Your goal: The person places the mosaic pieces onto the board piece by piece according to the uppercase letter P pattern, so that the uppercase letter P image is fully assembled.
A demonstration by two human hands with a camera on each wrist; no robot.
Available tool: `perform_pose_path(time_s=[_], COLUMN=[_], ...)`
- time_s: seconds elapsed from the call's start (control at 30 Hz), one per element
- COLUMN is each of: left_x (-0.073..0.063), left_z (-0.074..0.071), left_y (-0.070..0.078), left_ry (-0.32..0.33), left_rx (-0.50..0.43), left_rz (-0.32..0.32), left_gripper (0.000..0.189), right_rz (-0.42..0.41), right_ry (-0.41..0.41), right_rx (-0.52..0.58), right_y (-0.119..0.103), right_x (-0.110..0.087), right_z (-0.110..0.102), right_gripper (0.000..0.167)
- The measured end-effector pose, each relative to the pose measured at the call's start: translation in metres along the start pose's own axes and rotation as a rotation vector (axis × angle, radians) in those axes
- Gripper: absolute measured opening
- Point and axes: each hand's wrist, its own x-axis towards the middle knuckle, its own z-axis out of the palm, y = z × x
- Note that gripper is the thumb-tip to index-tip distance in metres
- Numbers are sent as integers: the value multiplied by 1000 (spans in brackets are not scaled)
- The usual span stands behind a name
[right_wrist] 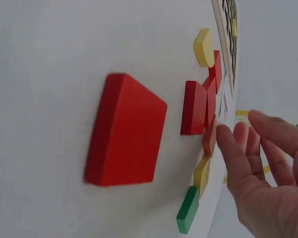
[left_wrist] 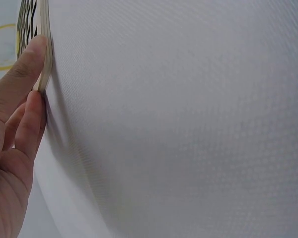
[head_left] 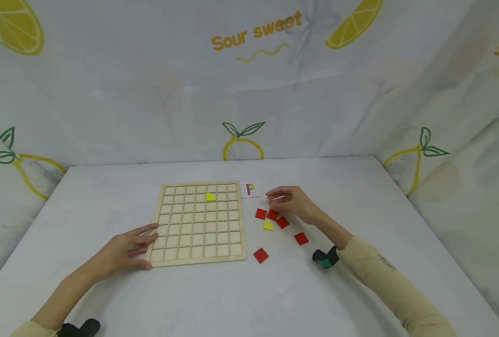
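A wooden grid board (head_left: 197, 262) lies flat on the table, with one yellow rounded tile (head_left: 211, 197) in an upper cell. My left hand (head_left: 125, 250) rests against the board's left edge, fingers spread along it and thumb near the front corner. My right hand (head_left: 290, 202) hovers over the loose tiles right of the board, fingers gently bent and nothing visible between them. Nearest beneath it are red tiles (head_left: 273, 215) and a yellow tile (head_left: 268, 225). In the right wrist view an orange tile (right_wrist: 209, 136) and a green tile (right_wrist: 188, 210) lie beside this hand.
A small printed card (head_left: 251, 189) with a coloured grid pattern lies at the board's upper right. Separate red tiles (head_left: 261, 255) sit nearer the front. A lemon-print cloth (head_left: 169, 103) hangs behind the white table (head_left: 198, 304).
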Motion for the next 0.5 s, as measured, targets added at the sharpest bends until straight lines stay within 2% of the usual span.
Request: perform_pose_path(time_s=[0.17, 0.5], left_x=[2, 0], left_z=[1, 2], left_y=[0, -2], left_ry=[11, 8], left_rx=[-7, -8], left_rz=[-11, -20], left_gripper=[74, 72], right_rz=[38, 90], right_ry=[29, 7], right_rx=[-14, -26], right_y=[-2, 1], right_x=[4, 13], right_z=[-6, -10], right_gripper=[39, 39])
